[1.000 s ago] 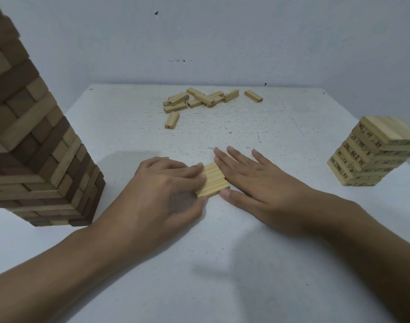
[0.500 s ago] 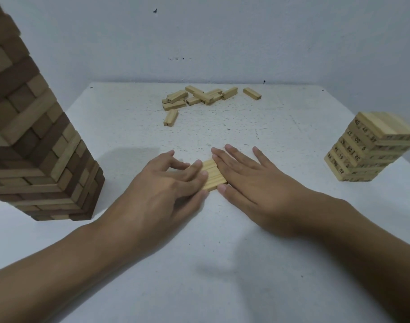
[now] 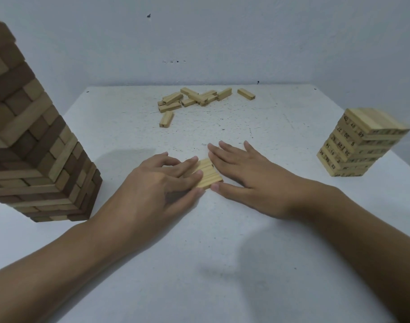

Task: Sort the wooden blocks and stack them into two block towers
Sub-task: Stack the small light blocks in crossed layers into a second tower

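A short row of light wooden blocks (image 3: 210, 174) lies flat on the white table (image 3: 222, 252) between my hands. My left hand (image 3: 157, 183) lies over the row's left part, fingers curled on top and thumb against its near edge. My right hand (image 3: 250, 176) rests flat with straight fingers against the row's right side, its thumb tip at the near corner. A tall tower of mixed dark and light blocks (image 3: 36, 159) stands at the left. A shorter tower of light numbered blocks (image 3: 357, 145) stands at the right.
A loose pile of light numbered blocks (image 3: 197, 99) lies at the back of the table, with single blocks lying apart from it, one in front (image 3: 166, 119) and one to the right (image 3: 246, 93). A pale wall rises just behind the table's far edge.
Both hands stay on the block row. My left fingers have shifted slightly over it, and the view has drifted a little; the towers and pile are unmoved.
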`<act>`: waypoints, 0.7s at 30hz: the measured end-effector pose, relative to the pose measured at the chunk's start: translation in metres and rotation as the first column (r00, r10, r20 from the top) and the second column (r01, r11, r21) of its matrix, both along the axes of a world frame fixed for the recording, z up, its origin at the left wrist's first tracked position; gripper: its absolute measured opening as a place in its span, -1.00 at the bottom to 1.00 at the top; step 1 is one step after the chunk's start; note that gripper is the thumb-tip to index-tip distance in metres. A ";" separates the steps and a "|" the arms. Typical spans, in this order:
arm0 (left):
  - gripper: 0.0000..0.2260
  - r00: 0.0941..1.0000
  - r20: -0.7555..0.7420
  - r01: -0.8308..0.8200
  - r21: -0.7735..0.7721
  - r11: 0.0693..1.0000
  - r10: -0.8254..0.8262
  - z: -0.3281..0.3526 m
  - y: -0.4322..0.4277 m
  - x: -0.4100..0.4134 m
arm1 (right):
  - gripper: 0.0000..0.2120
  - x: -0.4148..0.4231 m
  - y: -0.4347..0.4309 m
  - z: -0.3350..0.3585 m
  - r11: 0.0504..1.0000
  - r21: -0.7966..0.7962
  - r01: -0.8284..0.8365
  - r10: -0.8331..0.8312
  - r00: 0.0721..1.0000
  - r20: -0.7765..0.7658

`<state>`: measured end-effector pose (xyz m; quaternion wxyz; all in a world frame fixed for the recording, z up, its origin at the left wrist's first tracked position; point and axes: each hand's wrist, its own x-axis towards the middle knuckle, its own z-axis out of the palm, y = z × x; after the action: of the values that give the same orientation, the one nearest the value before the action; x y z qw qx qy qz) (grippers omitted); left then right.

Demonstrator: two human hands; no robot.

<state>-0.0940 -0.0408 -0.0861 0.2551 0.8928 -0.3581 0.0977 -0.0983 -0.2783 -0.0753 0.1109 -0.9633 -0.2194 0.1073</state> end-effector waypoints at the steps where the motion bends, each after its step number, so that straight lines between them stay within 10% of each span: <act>1: -0.58 1.000 -0.001 0.000 0.000 1.000 0.000 0.000 0.000 0.000 | -0.30 0.000 0.000 -0.001 1.000 -0.018 -0.008 0.008 1.000 0.004; 21: -0.55 1.000 -0.014 -0.012 0.016 1.000 0.012 -0.003 0.000 0.002 | -0.28 -0.009 0.010 0.001 0.988 -0.155 0.022 -0.017 0.999 0.031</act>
<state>-0.0918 -0.0404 -0.0886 0.2500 0.8975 -0.3519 0.0902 -0.1074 -0.2683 -0.0740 0.0333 -0.9727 -0.2025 0.1084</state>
